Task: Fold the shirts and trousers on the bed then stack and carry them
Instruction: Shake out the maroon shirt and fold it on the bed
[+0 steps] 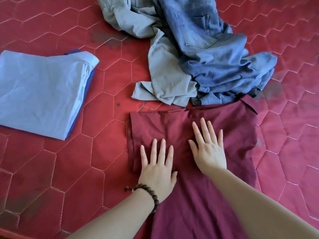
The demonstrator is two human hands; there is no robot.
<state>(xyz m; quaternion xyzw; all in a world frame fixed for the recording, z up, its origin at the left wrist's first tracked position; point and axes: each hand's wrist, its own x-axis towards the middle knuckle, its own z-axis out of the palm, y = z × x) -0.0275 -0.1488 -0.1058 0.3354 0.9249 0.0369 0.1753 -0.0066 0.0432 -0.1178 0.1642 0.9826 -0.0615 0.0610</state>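
A maroon shirt [233, 135] lies flat on the red quilted bed [86, 169], folded into a long strip with its collar at the far right. My left hand [158, 167] and my right hand [208, 149] both press flat on it, fingers straight and spread. Beyond the shirt lies a crumpled heap: blue jeans [207, 49] on top of grey trousers [165, 69]. At the left sits a folded light blue shirt [39, 90] stacked on a darker blue garment [89, 78] whose edge shows.
The bed's front edge runs along the bottom left. Bare red mattress lies between the folded stack and the maroon shirt, and to the right of the shirt. A bead bracelet [150, 194] is on my left wrist.
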